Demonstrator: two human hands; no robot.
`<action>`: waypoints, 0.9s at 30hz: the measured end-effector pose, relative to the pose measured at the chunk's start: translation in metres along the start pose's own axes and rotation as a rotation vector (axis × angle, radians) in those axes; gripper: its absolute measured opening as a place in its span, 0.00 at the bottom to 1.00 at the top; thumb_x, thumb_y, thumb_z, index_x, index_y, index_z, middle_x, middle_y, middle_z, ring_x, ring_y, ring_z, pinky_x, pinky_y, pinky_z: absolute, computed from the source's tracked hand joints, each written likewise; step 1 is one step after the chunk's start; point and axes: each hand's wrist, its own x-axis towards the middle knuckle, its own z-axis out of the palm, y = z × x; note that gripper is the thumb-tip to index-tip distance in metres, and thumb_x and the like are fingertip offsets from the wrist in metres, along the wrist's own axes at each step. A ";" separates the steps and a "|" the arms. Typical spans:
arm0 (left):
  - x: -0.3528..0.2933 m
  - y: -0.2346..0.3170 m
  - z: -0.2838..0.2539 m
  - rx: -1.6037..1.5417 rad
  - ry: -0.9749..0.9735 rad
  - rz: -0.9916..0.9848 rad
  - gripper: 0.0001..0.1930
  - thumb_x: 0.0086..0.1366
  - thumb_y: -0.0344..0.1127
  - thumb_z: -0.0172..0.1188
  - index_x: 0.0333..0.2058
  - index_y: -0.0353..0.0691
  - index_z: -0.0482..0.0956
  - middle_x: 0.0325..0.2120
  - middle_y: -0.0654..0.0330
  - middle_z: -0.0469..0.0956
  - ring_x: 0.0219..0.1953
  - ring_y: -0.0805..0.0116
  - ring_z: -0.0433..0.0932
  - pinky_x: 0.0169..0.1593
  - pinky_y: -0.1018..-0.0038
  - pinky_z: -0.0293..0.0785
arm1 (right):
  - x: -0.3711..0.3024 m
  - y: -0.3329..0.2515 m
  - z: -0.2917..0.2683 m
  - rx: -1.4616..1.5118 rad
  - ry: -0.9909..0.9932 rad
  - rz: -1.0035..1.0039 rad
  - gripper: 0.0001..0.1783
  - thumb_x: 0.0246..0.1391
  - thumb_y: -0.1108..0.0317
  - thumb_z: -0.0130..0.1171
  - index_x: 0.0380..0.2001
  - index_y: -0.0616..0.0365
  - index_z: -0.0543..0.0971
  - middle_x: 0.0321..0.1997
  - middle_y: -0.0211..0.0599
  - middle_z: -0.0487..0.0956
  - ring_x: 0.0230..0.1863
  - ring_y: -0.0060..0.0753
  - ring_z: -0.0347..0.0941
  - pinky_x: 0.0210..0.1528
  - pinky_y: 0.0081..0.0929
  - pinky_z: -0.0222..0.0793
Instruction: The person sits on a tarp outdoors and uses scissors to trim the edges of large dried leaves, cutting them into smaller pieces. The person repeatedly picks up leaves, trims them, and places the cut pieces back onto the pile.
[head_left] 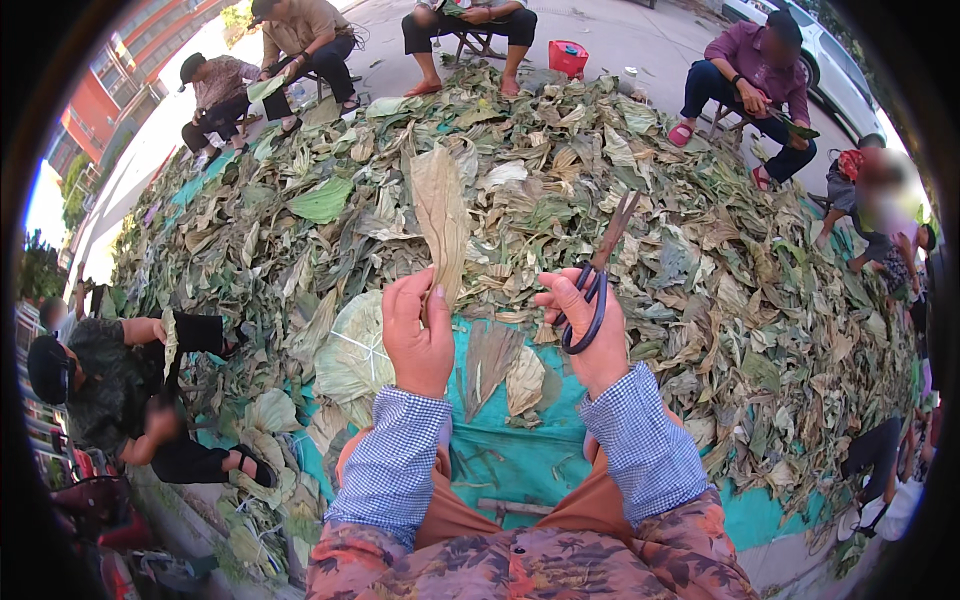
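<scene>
- One dried leaf (440, 205) stands upright from the left hand (420, 335), its lower end pinched between thumb and fingertips, which are together on it; most of its length rises above them
- One pair of scissors (611, 237) sits in the right hand (597, 335), the fingers closed around its dark handle loops; the rusty blades point up beyond the fingertips, look almost together and touch nothing held
- One round, flat bundle (345, 335) of pale leaves, crossed by white string (368, 350), lies just left of the left fingers; judging by the tie, this stack seems finished
- Two loose leaves, a grey-brown one (488, 365) and a paler one (524, 382), lie below the gap between the two hands, apart from the fingers; whether they are already dealt with, I cannot tell
- Much seems left: a broad heap (700, 330) of loose dried leaves spreads beyond the fingers and to both sides of them, so the work looks far from done
- One co-worker (105, 370), well left of the fingers, also holds a leaf (170, 340)
- One green sheet (520, 455) lies under the leaves, bare in part below the fingers
- One red container (568, 58) stands at the heap's far edge, well beyond the fingertips; its contents are too small to tell
</scene>
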 end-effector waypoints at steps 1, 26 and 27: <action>-0.002 0.005 0.003 0.077 -0.065 0.101 0.16 0.58 0.22 0.61 0.46 0.40 0.80 0.38 0.59 0.75 0.33 0.66 0.75 0.33 0.72 0.72 | -0.004 0.000 0.005 -0.014 -0.047 0.020 0.21 0.59 0.62 0.64 0.46 0.63 0.69 0.48 0.43 0.78 0.43 0.32 0.78 0.42 0.25 0.73; -0.047 0.025 0.037 -1.028 -0.596 -0.927 0.25 0.70 0.48 0.56 0.58 0.38 0.68 0.55 0.56 0.72 0.57 0.60 0.71 0.61 0.61 0.67 | 0.001 0.021 0.007 0.494 -0.064 0.036 0.21 0.54 0.75 0.58 0.52 0.54 0.72 0.50 0.32 0.77 0.49 0.33 0.74 0.48 0.35 0.73; -0.042 0.017 0.034 -1.123 -0.510 -1.015 0.26 0.70 0.47 0.56 0.60 0.38 0.66 0.57 0.57 0.71 0.58 0.62 0.70 0.61 0.60 0.67 | 0.000 0.023 0.010 0.468 -0.067 0.043 0.22 0.54 0.75 0.58 0.53 0.54 0.71 0.49 0.32 0.77 0.48 0.33 0.74 0.46 0.34 0.73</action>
